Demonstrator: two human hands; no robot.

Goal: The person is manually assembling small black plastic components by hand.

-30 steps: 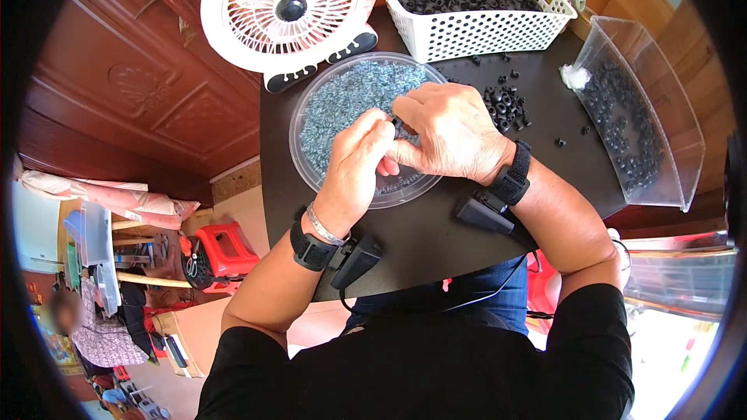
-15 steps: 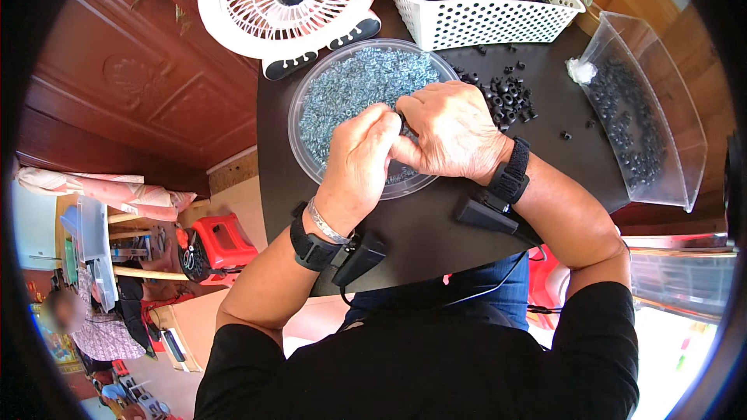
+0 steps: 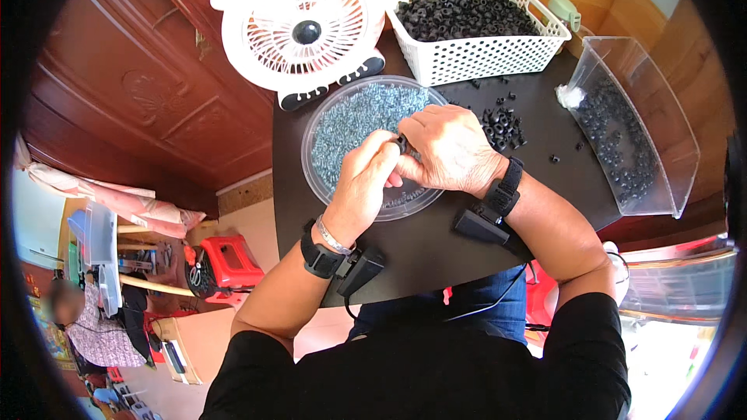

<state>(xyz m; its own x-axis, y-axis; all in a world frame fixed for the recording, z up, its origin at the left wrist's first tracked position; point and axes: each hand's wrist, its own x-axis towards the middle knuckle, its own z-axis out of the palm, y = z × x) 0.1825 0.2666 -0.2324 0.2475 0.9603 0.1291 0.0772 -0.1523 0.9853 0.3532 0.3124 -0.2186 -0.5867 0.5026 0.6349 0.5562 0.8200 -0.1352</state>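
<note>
Over the round clear tray point(image 3: 313, 175), which holds many small bluish clear pieces point(image 3: 366, 113), my two hands meet. My left hand point(image 3: 362, 180) is closed, thumb and fingers pinching a small black part point(image 3: 401, 143). Against the other side of that part, the curled fingers of my right hand point(image 3: 451, 148) are pressed. Most of the part is hidden by the fingers, as is anything else in the right hand. To the right of my right hand lies a loose pile of small black ring-like parts point(image 3: 504, 127).
A white fan point(image 3: 306, 32) stands behind the tray. Beside it is a white perforated basket point(image 3: 490, 58) heaped with black parts. A clear open bin point(image 3: 673, 120) with more black parts stands at the dark table's point(image 3: 420, 257) right. Another person point(image 3: 101, 327) is far left.
The whole scene sits slightly lower in view, from a head movement. My hands stay together over the tray, and the black part between the fingers shows a little more.
</note>
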